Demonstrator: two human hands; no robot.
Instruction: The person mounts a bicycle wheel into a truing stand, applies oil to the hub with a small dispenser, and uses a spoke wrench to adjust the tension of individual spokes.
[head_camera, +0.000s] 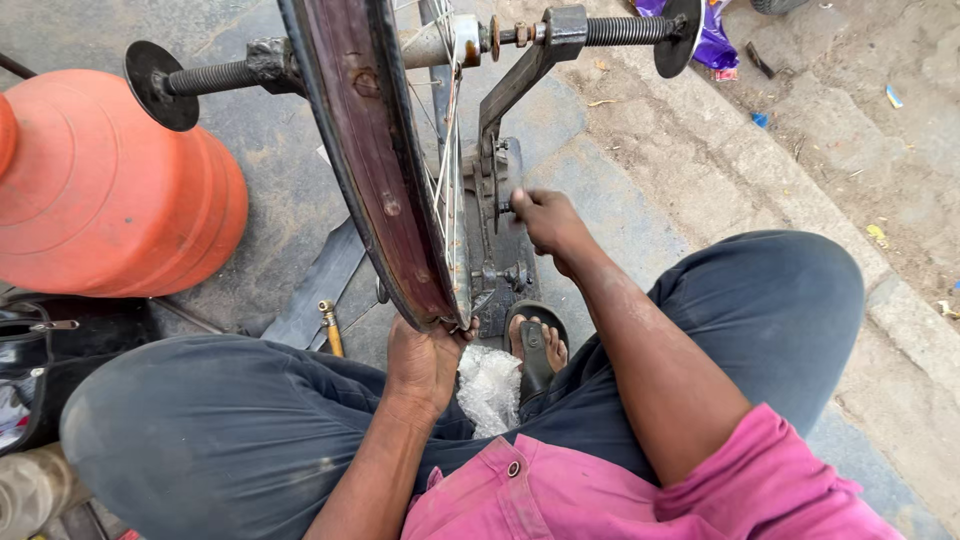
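Note:
A bare bicycle wheel rim (365, 130) with thin spokes stands upright in a dark metal truing stand (520, 70), its axle clamped between two threaded rods with round knobs. My left hand (425, 360) grips the rim's lowest part from beneath. My right hand (545, 220) reaches past the spokes and pinches a small part on the stand's upright arm; what is between its fingers is too small to tell. I sit with my knees spread on either side of the stand.
A large orange plastic container (110, 190) lies at the left. A strip of black rubber (320, 285) and a brass-tipped tool (330, 325) lie on the ground. A clear plastic bag (490, 385) sits by my sandalled foot (535, 345). Dirt ground with litter lies at right.

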